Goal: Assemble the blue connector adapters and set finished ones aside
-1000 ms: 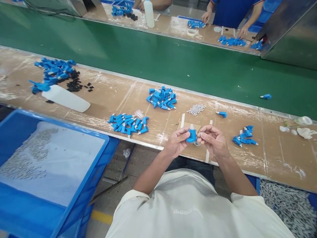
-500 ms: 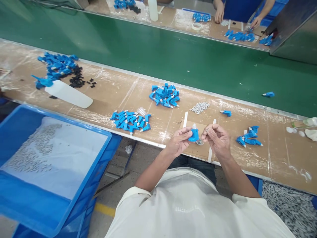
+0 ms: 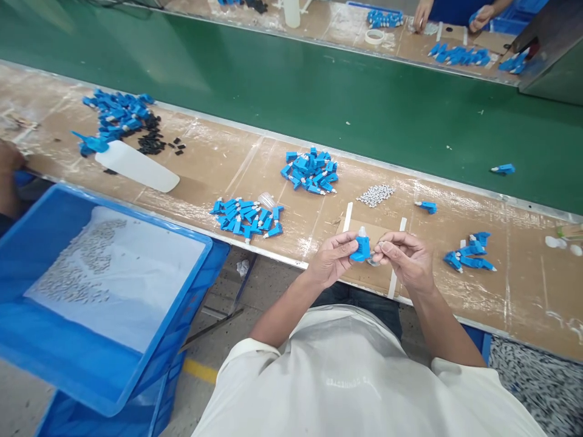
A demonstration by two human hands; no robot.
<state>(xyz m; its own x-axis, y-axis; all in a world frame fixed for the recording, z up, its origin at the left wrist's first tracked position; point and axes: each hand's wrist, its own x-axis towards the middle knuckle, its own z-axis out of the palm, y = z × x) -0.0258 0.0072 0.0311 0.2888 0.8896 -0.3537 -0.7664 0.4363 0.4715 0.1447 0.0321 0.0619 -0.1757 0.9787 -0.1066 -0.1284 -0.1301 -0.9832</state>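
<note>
My left hand point(image 3: 331, 260) grips a blue plastic part point(image 3: 361, 249) with a whitish, translucent tip pointing up. Just to its right, my right hand point(image 3: 410, 261) is closed in a pinch, its fingertips close beside the blue part. Whatever sits in that pinch is too small to make out. A small clear round item point(image 3: 372, 261) shows below the fingertips, partly hidden. Beyond the hands lies a small heap of grey pieces point(image 3: 376, 195). One blue part point(image 3: 426, 207) rests to the right of that heap, and several more blue parts point(image 3: 473, 262) lie farther right.
Two heaps of blue parts point(image 3: 312, 170) point(image 3: 248, 217) lie to the left. Farther left are a white bottle point(image 3: 139, 167), black pieces point(image 3: 152, 138) and a blue crate point(image 3: 204, 249). A green conveyor belt point(image 3: 273, 91) runs behind; a co-worker's hands point(image 3: 481, 19) are across it.
The scene has shifted slightly right and up in view. My right fingers have changed their pinch beside the blue part, still held in my left hand. The co-worker's one hand has lifted a blue part.
</note>
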